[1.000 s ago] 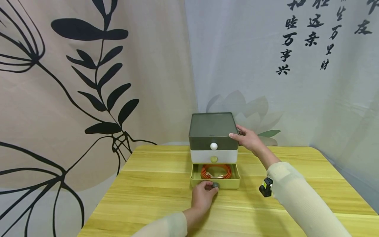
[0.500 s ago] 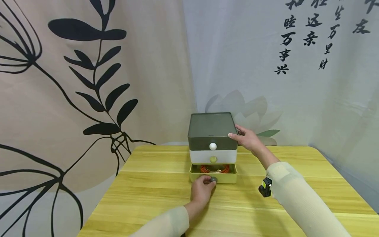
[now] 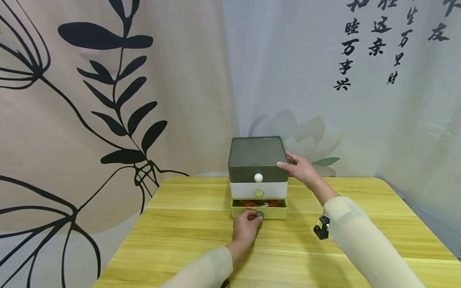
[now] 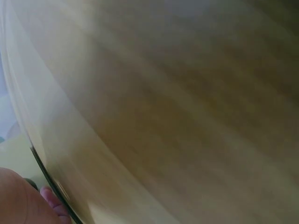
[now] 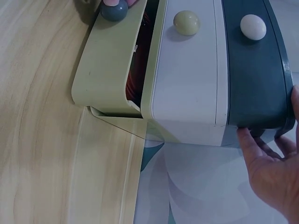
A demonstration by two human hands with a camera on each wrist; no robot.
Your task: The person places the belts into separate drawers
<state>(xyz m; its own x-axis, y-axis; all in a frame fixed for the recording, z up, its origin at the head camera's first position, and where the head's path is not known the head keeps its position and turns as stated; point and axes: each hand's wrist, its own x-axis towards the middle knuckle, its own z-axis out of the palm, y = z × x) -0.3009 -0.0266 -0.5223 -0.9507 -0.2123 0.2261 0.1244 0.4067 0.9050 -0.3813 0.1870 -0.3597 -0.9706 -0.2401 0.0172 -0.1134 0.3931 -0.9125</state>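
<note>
A desktop drawer box (image 3: 257, 152) with three stacked drawers stands on the wooden table (image 3: 173, 232). Its yellow-green bottom drawer (image 3: 276, 213) is partly pulled out, and an orange coiled cable (image 3: 272, 203) lies inside. Thumb and fingers of my left hand (image 3: 245, 232) pinch the grey knob (image 3: 259, 215) on that drawer's front. My right hand (image 3: 303, 171) rests against the right side of the dark top section, thumb near the top front corner. In the right wrist view, fingertips (image 5: 246, 140) touch the dark side wall with no drawer knob held.
The closed middle drawer (image 3: 241, 190) is white with a yellow-green knob; the closed top drawer (image 5: 257, 79) has a white knob. A fabric backdrop (image 3: 194, 100) with plant drawings and black writing hangs behind the table. A small black device (image 3: 321, 228) sits on the right sleeve.
My left hand has pushed the bottom drawer inward, away from me, so less of the orange cable shows. My right hand stays in place on the box's side.
</note>
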